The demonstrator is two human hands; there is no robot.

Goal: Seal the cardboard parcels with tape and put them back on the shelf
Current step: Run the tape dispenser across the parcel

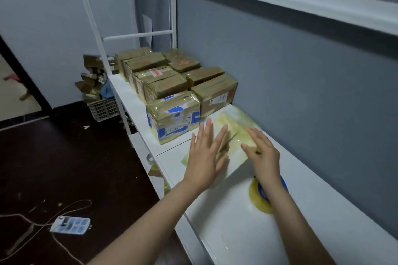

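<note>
Your left hand (204,155) is hovering, fingers spread, at the parcel's (235,132) 9 o'clock. Your right hand (262,153), fingers straight, is pressing its top.

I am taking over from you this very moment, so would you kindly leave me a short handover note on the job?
Left hand: open, fingers straight, at the left edge of the flat parcel.
Right hand: open, fingers pressing its top.
Tape roll: on the shelf, by the right wrist.
Taped parcels: in rows at the shelf's far end, the blue-marked parcel nearest.
Done: the flat parcel looks fully taped.
Left: probably slide it up beside the rows; parcels in the floor basket may need sealing.
</note>
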